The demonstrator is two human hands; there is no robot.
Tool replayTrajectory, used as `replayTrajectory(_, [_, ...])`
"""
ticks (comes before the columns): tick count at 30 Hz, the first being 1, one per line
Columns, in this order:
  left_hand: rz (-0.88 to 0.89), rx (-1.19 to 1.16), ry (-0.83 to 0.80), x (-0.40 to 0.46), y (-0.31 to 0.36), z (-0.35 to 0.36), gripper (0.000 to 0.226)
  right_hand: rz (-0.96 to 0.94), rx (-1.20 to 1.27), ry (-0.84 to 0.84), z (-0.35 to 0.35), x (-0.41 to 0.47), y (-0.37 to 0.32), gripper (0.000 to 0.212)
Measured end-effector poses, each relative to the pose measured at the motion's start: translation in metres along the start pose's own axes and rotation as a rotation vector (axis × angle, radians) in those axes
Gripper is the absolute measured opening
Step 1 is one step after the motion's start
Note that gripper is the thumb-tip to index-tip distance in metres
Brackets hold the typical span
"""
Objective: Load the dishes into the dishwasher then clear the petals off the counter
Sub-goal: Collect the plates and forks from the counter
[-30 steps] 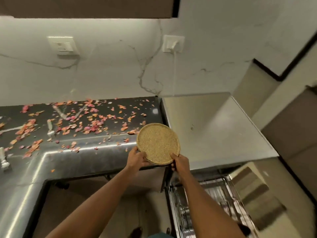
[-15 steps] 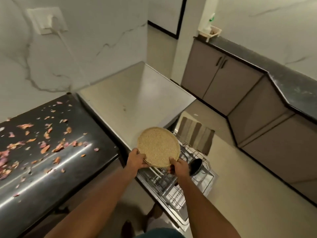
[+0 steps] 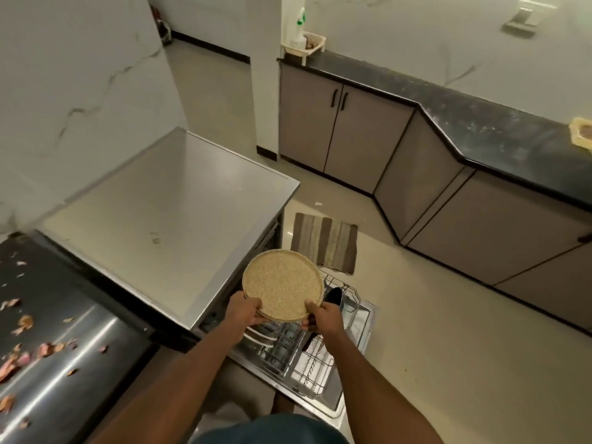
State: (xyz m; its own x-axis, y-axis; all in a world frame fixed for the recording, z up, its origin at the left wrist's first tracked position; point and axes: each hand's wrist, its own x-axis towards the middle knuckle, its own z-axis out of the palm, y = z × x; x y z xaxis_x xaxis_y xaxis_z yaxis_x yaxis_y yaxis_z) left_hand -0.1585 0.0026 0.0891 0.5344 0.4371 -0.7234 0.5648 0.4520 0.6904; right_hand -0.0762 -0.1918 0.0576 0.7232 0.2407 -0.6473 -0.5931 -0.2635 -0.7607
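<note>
You hold a round speckled tan plate (image 3: pixel 283 285) in both hands, tilted with its face toward you, above the pulled-out dishwasher rack (image 3: pixel 307 350). Your left hand (image 3: pixel 245 310) grips the lower left rim, thumb on the face and fingers curled behind. Your right hand (image 3: pixel 322 315) grips the lower right rim the same way. White plates (image 3: pixel 261 334) stand on edge in the rack just below your left hand. A dark utensil (image 3: pixel 333 296) sits in the rack beyond your right hand; can't tell what kind. The rack sits over the open dishwasher door (image 3: pixel 330 402), beside the steel dishwasher top (image 3: pixel 166 219). Pink and orange petals (image 3: pixel 28 350) lie scattered on the dark glossy worktop (image 3: pixel 73 363) at left, well apart from the plate. A striped mat (image 3: pixel 325 241) lies on the floor past the rack.
</note>
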Motion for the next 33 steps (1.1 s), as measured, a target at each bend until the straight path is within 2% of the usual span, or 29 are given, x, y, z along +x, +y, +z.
replayTrajectory(10, [-0.119,0.147,-0.071,0.037,-0.029,0.030,0.044,0.207,0.063,0.141,-0.018,0.013,0.049,0.027])
replayTrajectory(19, [-0.294,0.361,-0.117,0.098,-0.067,-0.004,0.060,0.409,0.209,0.159,0.018,0.007,0.090,0.064])
replayTrajectory(30, [-0.447,0.402,-0.019,0.197,-0.122,-0.014,0.070,0.578,0.262,0.150,0.055,0.101,0.165,0.046])
replayTrajectory(33, [-0.435,0.365,0.035,0.233,-0.136,-0.015,0.068,0.583,0.263,0.145,0.068,0.139,0.184,0.052])
